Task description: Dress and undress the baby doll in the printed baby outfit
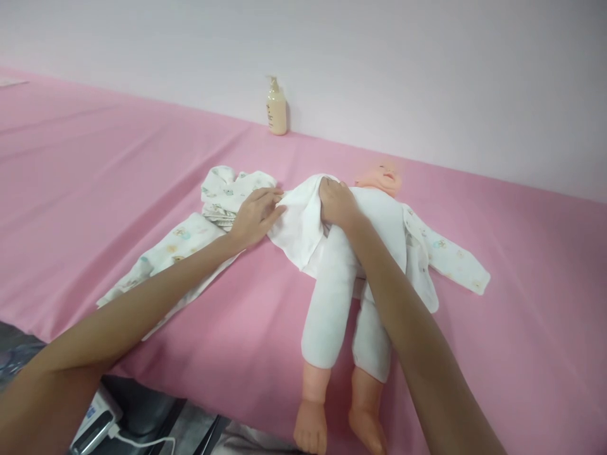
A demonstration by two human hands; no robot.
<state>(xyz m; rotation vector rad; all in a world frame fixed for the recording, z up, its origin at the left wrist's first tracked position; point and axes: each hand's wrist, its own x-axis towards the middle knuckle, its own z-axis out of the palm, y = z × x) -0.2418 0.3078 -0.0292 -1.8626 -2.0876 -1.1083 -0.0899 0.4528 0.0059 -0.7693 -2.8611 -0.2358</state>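
A baby doll (379, 180) lies on its back in white trousers (332, 291) and a white baby jacket (301, 215) with a printed sleeve stretched to the right. My right hand (339, 201) is closed around a bunched part of the jacket at the doll's side, fingertips hidden in the fabric. At the jacket's left end, my left hand (256, 218) has its thumb and fingers on either side of the cloth edge. The doll's arm on that side cannot be seen. Its bare feet (313, 423) point toward me.
Beside my left hand lie folded printed baby clothes (232, 189) and a spread printed garment (165, 246). A cream pump bottle (277, 110) stands by the wall. The pink sheet (118, 158) ends at the front edge, with a white device (97, 420) and cable below.
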